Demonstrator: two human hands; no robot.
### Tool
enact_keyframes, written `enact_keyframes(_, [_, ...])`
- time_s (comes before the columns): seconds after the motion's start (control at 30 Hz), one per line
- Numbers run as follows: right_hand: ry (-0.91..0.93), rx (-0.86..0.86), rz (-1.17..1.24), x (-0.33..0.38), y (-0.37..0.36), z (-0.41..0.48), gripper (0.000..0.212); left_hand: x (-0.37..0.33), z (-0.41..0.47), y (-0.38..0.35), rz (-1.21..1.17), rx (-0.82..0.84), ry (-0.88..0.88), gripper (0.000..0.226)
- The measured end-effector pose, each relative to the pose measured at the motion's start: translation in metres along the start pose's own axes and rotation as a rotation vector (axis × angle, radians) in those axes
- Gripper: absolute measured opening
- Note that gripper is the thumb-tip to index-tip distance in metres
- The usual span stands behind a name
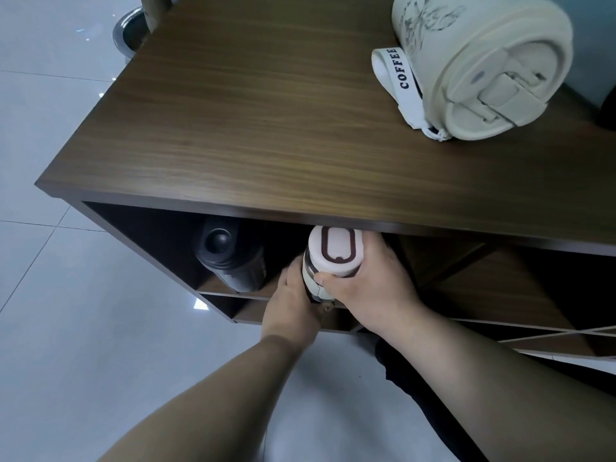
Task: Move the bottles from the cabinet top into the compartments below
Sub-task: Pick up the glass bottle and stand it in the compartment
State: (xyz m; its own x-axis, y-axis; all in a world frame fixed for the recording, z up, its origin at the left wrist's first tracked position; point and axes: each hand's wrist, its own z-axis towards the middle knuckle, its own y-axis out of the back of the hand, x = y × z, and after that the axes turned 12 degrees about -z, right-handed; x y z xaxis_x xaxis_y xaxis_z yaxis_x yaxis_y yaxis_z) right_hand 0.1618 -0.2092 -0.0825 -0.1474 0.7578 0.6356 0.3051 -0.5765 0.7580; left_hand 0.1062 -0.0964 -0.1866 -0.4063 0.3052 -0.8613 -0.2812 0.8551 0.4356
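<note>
A small white bottle with a brown-trimmed lid (333, 250) stands at the mouth of the upper compartment, just under the cabinet top's front edge (300, 213). My left hand (293, 305) wraps its lower body from the left. My right hand (373, 288) grips it from the right, thumb across the front. A black bottle (226, 255) stands in the same compartment, to the left. A large cream bottle (483, 65) with a white "COFFEE" strap stands on the cabinet top at the far right.
The brown wooden cabinet top (250, 111) stretches left of the cream bottle. Compartments with crossed dividers (466, 271) lie to the right of my hands. A round metal base (128, 33) stands on the pale tiled floor (50, 261) behind the cabinet.
</note>
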Motion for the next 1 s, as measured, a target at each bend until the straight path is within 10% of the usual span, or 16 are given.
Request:
enact_keyframes(0.77, [-0.005, 0.023, 0.02, -0.006, -0.002, 0.001, 0.075, 0.006, 0.002, -0.002, -0.02, 0.03, 0.004, 0.09])
enact_keyframes(1.0, [-0.104, 0.135, -0.046, -0.021, -0.005, -0.01, 0.122, 0.019, -0.001, 0.006, -0.095, 0.115, 0.017, 0.107])
